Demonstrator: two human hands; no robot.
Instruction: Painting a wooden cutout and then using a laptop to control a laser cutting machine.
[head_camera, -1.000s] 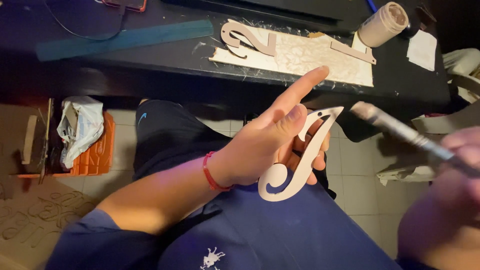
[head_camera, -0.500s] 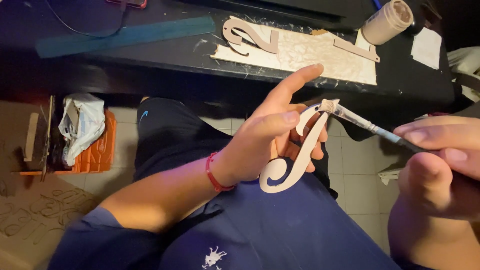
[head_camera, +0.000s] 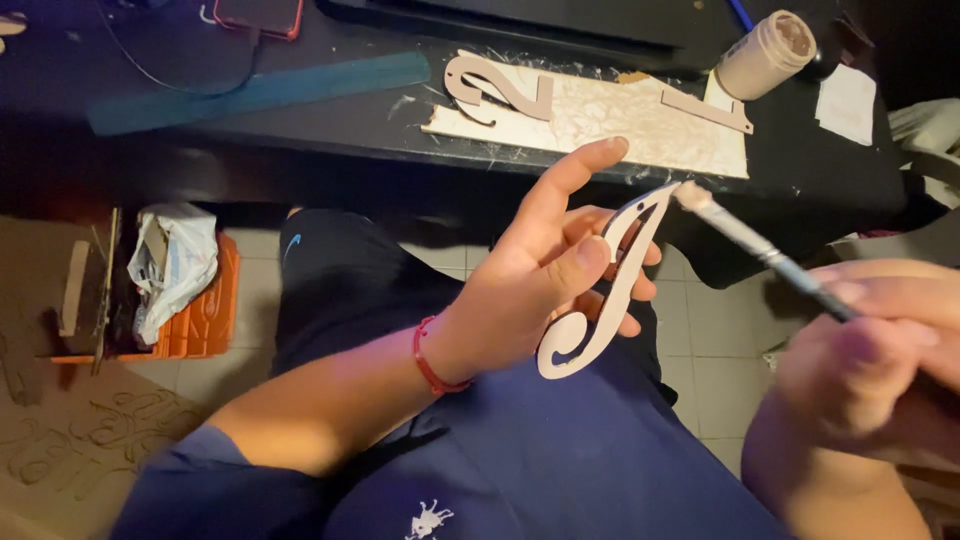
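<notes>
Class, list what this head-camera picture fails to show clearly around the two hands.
- Right hand: blurred, cut by the right edge; its grip on the brush is unclear.
- Wooden letter: middle hidden behind the left hand fingers.
- Brush tip: too small to tell if loaded.

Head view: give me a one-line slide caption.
Left hand holds a curly wooden letter cutout while the right hand touches a paintbrush to its top.
</notes>
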